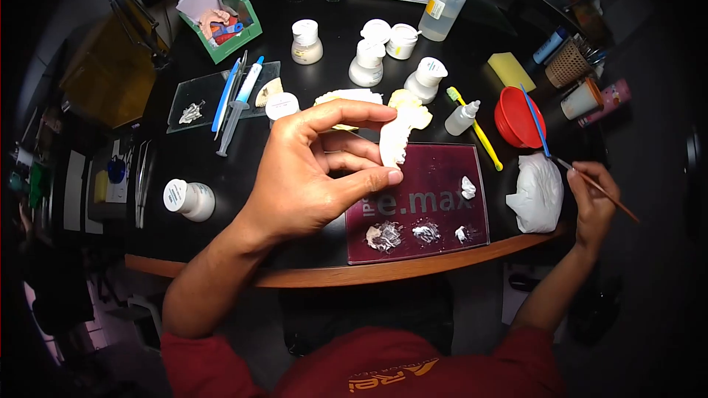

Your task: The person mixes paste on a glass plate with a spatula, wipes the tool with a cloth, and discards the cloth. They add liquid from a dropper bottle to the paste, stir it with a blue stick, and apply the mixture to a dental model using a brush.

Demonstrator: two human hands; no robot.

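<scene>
My left hand (306, 166) is raised over the desk, its fingers and thumb closed on a pale yellow dental model (402, 127) with small teeth along one side. In my right hand (594, 206) is a thin brush (618, 202) with a brown handle, its tip pointing up and left. That tip is close to a folded white tissue (537, 195) and a red rubber bowl (511, 114) with a blue stick (534, 118) leaning on it. Below the model lies a maroon mixing slab (435, 214) marked e.max, carrying several small mounds of whitish paste.
White-capped powder jars (366, 63) stand mid-desk, and another jar (190, 200) is at left. A yellow toothbrush (479, 133) lies beside a dropper bottle (462, 118). Farther back are a green box (240, 29) and a clear bottle (444, 11). Left, a syringe (240, 107) rests on a glass plate (181, 114).
</scene>
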